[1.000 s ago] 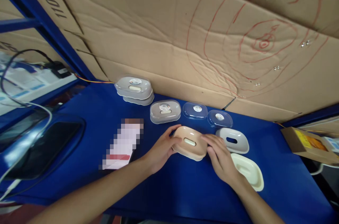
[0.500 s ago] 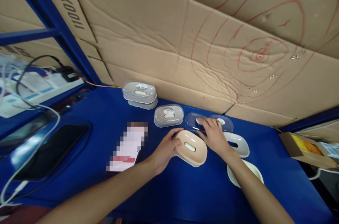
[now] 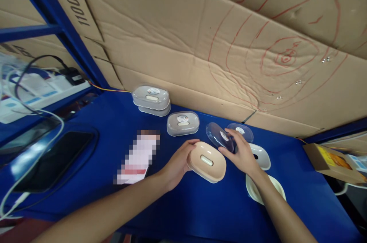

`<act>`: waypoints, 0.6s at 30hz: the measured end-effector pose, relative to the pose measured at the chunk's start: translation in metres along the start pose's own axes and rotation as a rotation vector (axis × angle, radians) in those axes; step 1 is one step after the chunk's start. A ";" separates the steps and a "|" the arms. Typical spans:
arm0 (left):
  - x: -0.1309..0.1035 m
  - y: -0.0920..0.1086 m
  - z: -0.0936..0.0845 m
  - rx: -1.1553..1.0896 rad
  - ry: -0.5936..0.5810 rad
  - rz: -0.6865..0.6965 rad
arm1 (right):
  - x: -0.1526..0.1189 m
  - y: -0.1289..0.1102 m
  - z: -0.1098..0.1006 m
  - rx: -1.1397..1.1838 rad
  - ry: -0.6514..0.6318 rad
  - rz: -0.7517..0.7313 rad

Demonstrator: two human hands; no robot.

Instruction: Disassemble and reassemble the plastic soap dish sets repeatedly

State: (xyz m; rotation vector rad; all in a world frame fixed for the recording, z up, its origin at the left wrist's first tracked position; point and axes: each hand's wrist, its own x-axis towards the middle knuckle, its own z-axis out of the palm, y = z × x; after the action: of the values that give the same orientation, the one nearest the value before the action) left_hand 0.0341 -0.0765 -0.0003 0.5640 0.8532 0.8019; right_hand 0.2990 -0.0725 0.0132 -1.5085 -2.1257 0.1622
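Note:
My left hand (image 3: 179,160) grips the left end of a peach soap dish (image 3: 210,172), oval with a pale bar in its middle slot. My right hand (image 3: 239,149) has its thumb and fingers closed on the edge of a clear lid (image 3: 216,134), oval with a round sticker, which is tilted up from the table. Behind it lies a second clear lid (image 3: 247,132). Just right of my right hand is a white slotted tray (image 3: 264,155), partly covered by the hand. A cream oval dish (image 3: 276,186) sits under my right forearm.
Grey lidded soap dishes stand along the cardboard wall (image 3: 160,55), two stacked (image 3: 156,101) and a single one (image 3: 183,125). A blurred-out phone (image 3: 139,159) lies left of my left hand. At far left are a black device (image 3: 54,160), cables and a power strip (image 3: 57,92). A cardboard box (image 3: 323,160) stands right.
My right hand has taken hold of the nearer clear lid and tipped it up, drawing it slightly right. My left hand still holds the peach soap dish.

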 end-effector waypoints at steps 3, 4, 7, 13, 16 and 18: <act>-0.001 0.000 0.001 -0.026 -0.003 0.002 | -0.023 -0.019 -0.003 0.049 -0.053 -0.006; -0.001 0.000 0.002 -0.035 -0.010 0.005 | -0.030 -0.026 -0.002 0.044 -0.081 -0.010; -0.003 0.001 0.006 -0.047 -0.033 0.019 | -0.045 -0.044 0.004 -0.005 -0.117 -0.023; -0.006 0.006 0.011 -0.012 -0.034 0.020 | -0.054 -0.049 0.019 0.034 -0.076 -0.060; -0.008 0.008 0.013 -0.003 -0.037 0.010 | -0.057 -0.047 0.022 0.077 -0.075 -0.056; -0.009 0.009 0.014 -0.003 -0.036 0.004 | -0.058 -0.046 0.021 0.082 -0.080 -0.068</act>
State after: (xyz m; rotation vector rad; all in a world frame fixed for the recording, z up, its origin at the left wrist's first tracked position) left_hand 0.0388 -0.0803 0.0174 0.5758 0.8174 0.7941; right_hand 0.2639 -0.1381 -0.0070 -1.4023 -2.2025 0.2862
